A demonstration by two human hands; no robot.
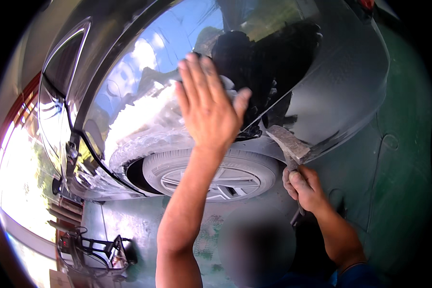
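Gripping a hammer-like tool — handle pointing forward, head crosswise — right fingers curl (left fingers spread over bodywork).

Glossy car panel, whitish patch, tilted grey tool, probably a hammer

Left hand on car; right hand gripping tool

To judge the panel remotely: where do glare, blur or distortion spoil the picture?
Head view: sky reflections cover part of the car panel, its white area by the left hand nearly burns out; the opening at left is overexposed; a round lower-centre patch is blurred; fisheye bends edges near the rim.
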